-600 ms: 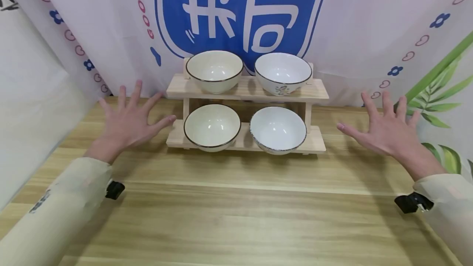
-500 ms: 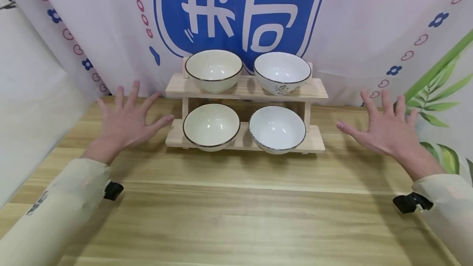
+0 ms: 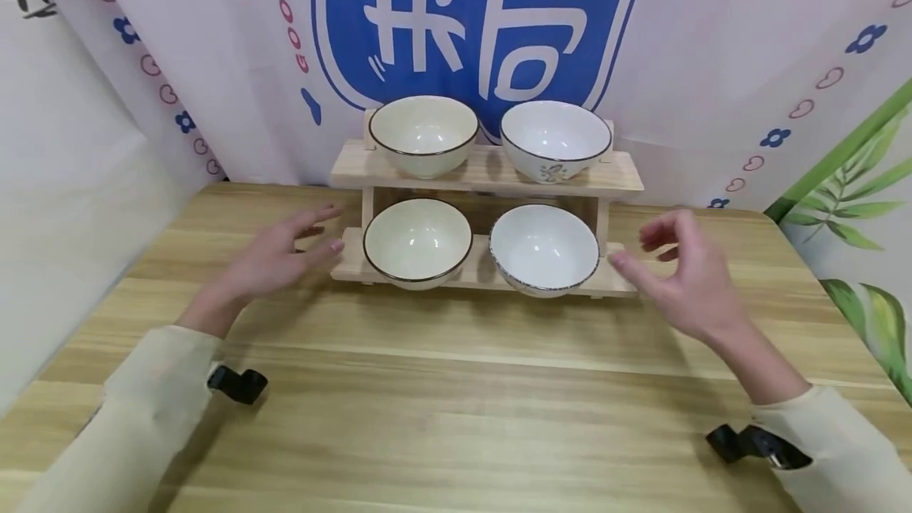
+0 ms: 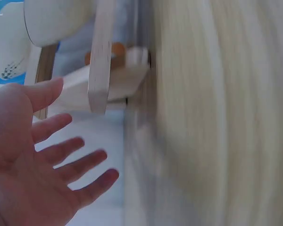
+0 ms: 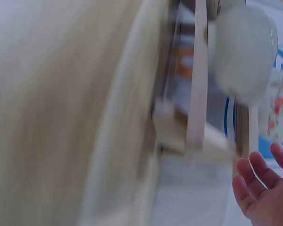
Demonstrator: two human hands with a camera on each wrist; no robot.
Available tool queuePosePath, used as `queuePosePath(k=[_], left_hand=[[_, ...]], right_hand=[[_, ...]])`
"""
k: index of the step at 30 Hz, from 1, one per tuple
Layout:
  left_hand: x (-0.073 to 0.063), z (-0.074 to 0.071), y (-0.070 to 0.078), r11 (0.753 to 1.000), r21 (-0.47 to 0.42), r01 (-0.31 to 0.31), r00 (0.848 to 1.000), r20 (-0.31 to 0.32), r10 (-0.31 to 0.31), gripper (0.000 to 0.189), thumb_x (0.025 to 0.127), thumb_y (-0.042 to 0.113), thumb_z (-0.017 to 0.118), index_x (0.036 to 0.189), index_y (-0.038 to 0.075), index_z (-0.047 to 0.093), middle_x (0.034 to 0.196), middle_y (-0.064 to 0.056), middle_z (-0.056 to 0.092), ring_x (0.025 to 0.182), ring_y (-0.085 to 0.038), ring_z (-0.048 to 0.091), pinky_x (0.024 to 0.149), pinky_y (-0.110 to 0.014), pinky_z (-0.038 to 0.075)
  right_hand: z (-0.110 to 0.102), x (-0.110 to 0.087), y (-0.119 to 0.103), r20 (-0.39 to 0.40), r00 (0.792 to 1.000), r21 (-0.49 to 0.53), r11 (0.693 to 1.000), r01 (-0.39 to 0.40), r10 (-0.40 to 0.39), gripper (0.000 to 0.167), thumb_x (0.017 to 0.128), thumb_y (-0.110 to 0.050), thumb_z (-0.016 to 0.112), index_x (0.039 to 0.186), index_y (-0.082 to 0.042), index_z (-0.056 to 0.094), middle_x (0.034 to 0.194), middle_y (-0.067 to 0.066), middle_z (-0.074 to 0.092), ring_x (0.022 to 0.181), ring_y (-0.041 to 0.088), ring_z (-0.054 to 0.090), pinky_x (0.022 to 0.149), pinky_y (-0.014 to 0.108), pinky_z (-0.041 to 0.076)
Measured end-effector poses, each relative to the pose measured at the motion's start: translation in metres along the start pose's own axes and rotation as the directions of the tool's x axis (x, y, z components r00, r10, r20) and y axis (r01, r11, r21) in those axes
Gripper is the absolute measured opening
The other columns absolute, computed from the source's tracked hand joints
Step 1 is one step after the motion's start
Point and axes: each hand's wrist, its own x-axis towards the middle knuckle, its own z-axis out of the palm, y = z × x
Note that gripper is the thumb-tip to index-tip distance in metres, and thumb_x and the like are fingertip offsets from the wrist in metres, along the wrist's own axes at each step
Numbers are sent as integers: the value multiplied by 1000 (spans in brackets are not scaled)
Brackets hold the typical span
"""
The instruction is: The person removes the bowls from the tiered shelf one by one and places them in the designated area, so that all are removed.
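A two-tier wooden rack (image 3: 492, 172) stands at the back of the table. On its upper tier sit a cream bowl (image 3: 423, 137) with a dark rim and a white bowl (image 3: 556, 141) with a small flower motif. Below them are another cream bowl (image 3: 417, 242) and a white bowl (image 3: 545, 250) with a speckled rim. My left hand (image 3: 274, 256) hovers at the rack's left end, fingers apart and holding nothing, as the left wrist view confirms. Beside the right end is my right hand (image 3: 684, 279), thumb near the lower tier, fingers loosely bent around nothing.
The wood-grain table (image 3: 456, 418) stretches in front of the rack. Behind hangs a white curtain (image 3: 698, 46) with a blue emblem and printed characters. A leaf-printed panel (image 3: 869, 204) is at the right. Each wrist carries a small black camera (image 3: 238, 384).
Both hands have come inward from a wide, spread-finger pose to the rack's two ends, their fingers now less splayed. The head view has shifted slightly. Rack and bowls stay in place.
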Motion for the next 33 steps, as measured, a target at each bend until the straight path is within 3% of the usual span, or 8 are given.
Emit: queuePosePath(k=[2,5,9,12,21,28,33], left_hand=[[0,7,1,994,-108,15,999,35,-11,73,110,33,64,171,13,29,177,-17,27,157,-51,35,120,-69,35],[1,14,1,980,-197,33,997,72,-19,77,107,30,68,171,12,28,177,-16,28,157,-49,35,121,-65,36],[2,17,-2,974,-223,52,995,90,-33,80,106,30,71,171,13,28,178,-15,26,157,-50,34,122,-66,35],[1,17,-4,974,-218,55,995,94,-35,82,105,29,73,172,13,27,178,-15,24,157,-51,35,121,-68,35],[4,20,-6,980,-182,83,992,109,-64,85,104,31,74,173,17,25,178,-19,21,152,-52,43,114,-63,46],[1,20,-7,977,-173,121,989,108,-104,84,103,35,74,172,22,28,176,-20,26,148,-48,48,104,-47,53],[3,20,-5,984,-128,122,990,91,-110,84,103,41,74,172,24,29,172,-21,34,145,-46,52,104,-50,53]], right_hand=[[8,-2,-7,51,999,69,998,-15,11,57,97,-24,80,138,4,52,126,19,62,114,27,55,93,26,45],[20,-3,-16,125,992,150,988,-43,24,74,94,-24,82,152,2,43,137,21,59,123,31,56,101,38,48],[32,-1,-26,229,972,222,969,-112,60,100,89,-27,88,166,-6,28,149,21,51,132,38,56,108,54,50],[40,2,-32,276,957,235,960,-153,85,113,85,-31,93,170,-11,21,156,18,46,134,38,55,109,53,50],[56,7,-38,271,951,206,956,-209,150,144,69,-38,103,174,-15,7,171,21,31,150,42,44,121,64,38],[60,6,-41,261,950,236,942,-237,173,147,68,-33,105,174,-17,5,170,21,32,148,42,46,122,63,38],[61,5,-42,241,953,270,931,-245,181,144,70,-30,104,174,-17,5,169,21,34,147,41,47,122,61,38]])
